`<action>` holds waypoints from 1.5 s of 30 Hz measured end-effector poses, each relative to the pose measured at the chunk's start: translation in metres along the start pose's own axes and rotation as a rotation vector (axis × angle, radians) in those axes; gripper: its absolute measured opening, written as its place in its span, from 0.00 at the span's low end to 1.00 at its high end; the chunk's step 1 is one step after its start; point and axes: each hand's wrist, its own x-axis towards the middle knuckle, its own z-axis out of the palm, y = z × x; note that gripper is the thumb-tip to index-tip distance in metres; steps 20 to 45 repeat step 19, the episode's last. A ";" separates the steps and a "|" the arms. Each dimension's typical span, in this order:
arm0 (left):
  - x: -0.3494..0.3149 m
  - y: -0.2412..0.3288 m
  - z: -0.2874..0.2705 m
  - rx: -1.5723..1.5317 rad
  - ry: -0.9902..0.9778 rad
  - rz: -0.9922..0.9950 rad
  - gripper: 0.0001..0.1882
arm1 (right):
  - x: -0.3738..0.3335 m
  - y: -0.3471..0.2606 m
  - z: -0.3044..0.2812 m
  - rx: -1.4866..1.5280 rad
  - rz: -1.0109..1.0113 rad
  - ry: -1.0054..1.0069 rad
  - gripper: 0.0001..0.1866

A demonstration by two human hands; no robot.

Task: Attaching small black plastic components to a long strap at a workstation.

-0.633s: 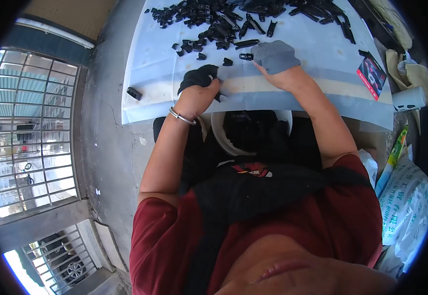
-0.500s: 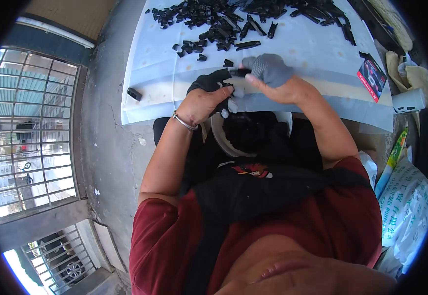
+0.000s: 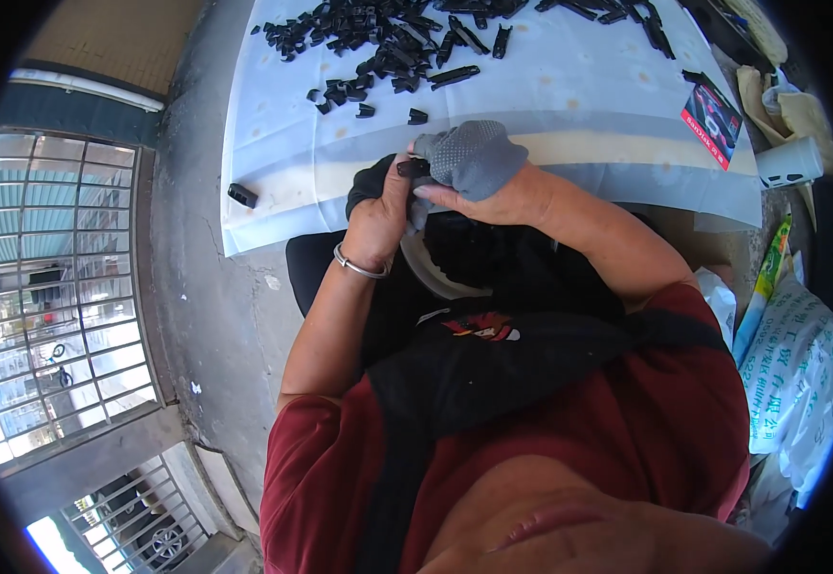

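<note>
Close together over the near edge of the table, both of my hands close on a small black plastic piece [image 3: 414, 168]. My left hand [image 3: 378, 215], in a black fingerless glove with a silver bangle at the wrist, has its thumb pressed along the piece. My right hand [image 3: 479, 167], in a grey dotted glove, reaches it from the other side, fingers bent and thumb below. The gloves and fingers hide most of the piece. Something pale and whitish [image 3: 418, 216] shows just under the hands; I cannot make out what it is.
A white-covered table [image 3: 283, 163] bears a heap of black plastic parts [image 3: 378, 43]. One black part [image 3: 242, 195] lies apart at the left edge. A red and black card [image 3: 713, 124] lies at right. Below the hands is a pale-rimmed bucket [image 3: 428, 270] with dark contents.
My right hand has moved left and in against my left hand. The black piece, earlier stretched between them, is now mostly covered. The whole view has shifted slightly.
</note>
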 end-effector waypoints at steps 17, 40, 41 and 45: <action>-0.002 -0.008 -0.033 -0.285 0.030 0.007 0.19 | 0.029 0.053 -0.034 -0.216 0.528 -0.188 0.28; -0.002 -0.006 -0.028 -0.270 0.003 0.016 0.19 | 0.002 0.125 -0.033 0.084 0.469 0.416 0.26; -0.002 -0.006 -0.028 -0.270 0.003 0.016 0.19 | 0.002 0.125 -0.033 0.084 0.469 0.416 0.26; -0.002 -0.006 -0.028 -0.270 0.003 0.016 0.19 | 0.002 0.125 -0.033 0.084 0.469 0.416 0.26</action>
